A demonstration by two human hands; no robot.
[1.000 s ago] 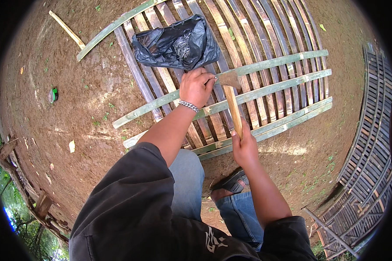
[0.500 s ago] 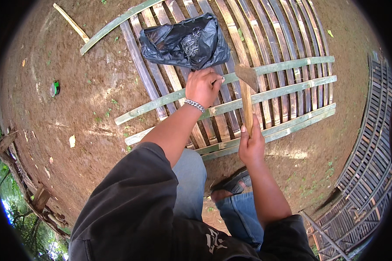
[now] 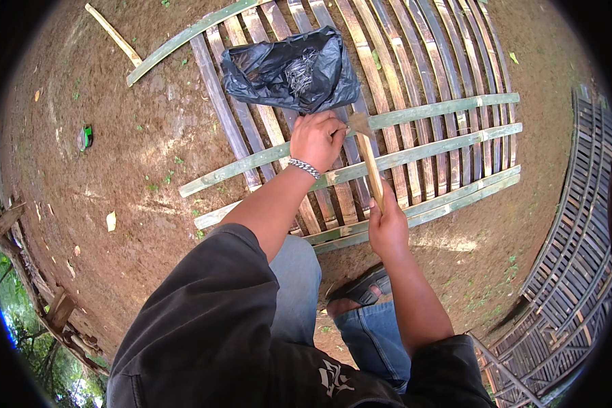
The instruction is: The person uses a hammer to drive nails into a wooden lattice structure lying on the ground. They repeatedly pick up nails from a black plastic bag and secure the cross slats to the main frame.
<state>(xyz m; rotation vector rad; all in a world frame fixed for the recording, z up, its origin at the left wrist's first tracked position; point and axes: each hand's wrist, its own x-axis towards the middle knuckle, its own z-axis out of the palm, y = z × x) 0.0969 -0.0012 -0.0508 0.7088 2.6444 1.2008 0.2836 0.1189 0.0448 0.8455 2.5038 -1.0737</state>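
Note:
My left hand, with a chain bracelet on its wrist, rests on a green bamboo cross strip. Its thumb and fingers are pinched together; what is between them is too small to make out. Wrapped around a pale wooden handle, my right hand holds a hatchet with a brown, wedge-shaped head. The head is right beside my left fingertips, over the strip. Just beyond my left hand, an open black plastic bag holds a heap of loose nails and lies on the bamboo slats.
More green strips cross the slats nearer to me. A bamboo stick and a green tape measure lie on the dirt at the left. Other slatted bamboo panels stand at the right, and logs at the left edge.
The hatchet's head has come down and to the left, from the right side of the strip to beside my left fingertips. My left hand has stayed nearly in place.

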